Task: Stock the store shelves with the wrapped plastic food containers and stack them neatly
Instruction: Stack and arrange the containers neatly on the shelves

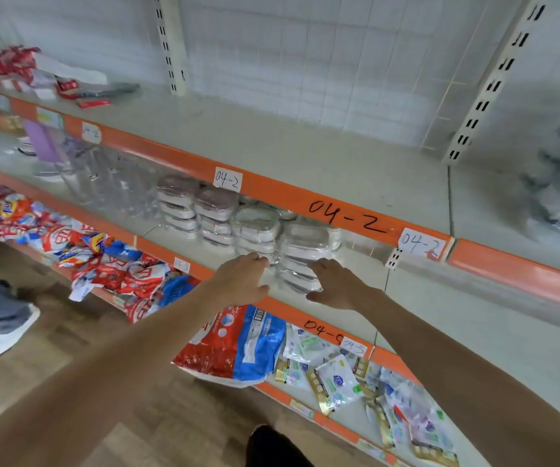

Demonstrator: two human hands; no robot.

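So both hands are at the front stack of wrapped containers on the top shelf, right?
Not the top shelf. The head view shows the left hand and right hand at the front stack of wrapped containers on the middle shelf, under the orange 04-2 edge.

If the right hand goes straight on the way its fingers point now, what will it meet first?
Most likely the nearest stack of wrapped containers. The right hand has its fingers pointing at the stack's front, close to or already touching the wrap; depth is unclear from this one view.
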